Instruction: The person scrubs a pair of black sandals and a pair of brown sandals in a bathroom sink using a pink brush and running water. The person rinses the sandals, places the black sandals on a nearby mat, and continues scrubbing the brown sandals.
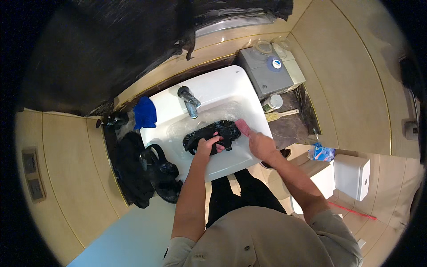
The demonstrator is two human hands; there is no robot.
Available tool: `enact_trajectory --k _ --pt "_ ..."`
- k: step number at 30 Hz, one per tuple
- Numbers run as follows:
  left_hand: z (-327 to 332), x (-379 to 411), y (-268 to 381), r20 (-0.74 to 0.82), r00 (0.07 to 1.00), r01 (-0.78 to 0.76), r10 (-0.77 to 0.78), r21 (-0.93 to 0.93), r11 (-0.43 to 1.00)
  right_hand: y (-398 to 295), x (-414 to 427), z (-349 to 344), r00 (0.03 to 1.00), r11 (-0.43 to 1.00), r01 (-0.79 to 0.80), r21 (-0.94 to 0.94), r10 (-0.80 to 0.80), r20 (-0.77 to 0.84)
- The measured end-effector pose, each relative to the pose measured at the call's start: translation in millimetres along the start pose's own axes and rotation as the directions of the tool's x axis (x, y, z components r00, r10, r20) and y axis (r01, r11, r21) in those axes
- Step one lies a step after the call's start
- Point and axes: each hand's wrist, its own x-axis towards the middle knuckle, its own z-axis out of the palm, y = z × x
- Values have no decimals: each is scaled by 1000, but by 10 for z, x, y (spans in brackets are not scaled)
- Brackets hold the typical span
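In the white washbasin [220,170], my left hand [207,146] grips a black, oblong strapped item [213,130], possibly a sandal. Light suds cling to its dark upper face, and some of my fingers show among its straps. My right hand [262,147] is closed around the handle of a pink scrubbing brush [242,127]. The brush head is at the right end of the black item; whether the bristles touch it I cannot tell. Sudsy water [178,130] lies around the item. Above it, the chrome faucet [189,101] points down into the basin.
A blue cloth [145,112] hangs over the basin's left corner. Black strapped gear [163,170] and dark fabric [131,170] lie on the left counter. On the right are a grey box [267,71], a white-lidded jar [273,102] and a pale-handled brush [282,114].
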Motion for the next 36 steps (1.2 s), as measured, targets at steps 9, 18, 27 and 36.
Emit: enact_trajectory --k 9,18,27,36 --pt "-134 7 79 13 995 98 -98 -252 963 -557 -149 381 988 987 153 53 -153 1" --pt "314 -112 88 -76 993 -102 85 -259 960 -372 -123 205 999 998 38 53 -38 1" --pt "124 -736 20 176 784 -119 595 984 -134 -254 -145 213 1000 991 9 132 -11 13" --pt "2 -439 105 -62 704 -375 707 814 444 -131 -208 129 945 832 35 554 153 -289"
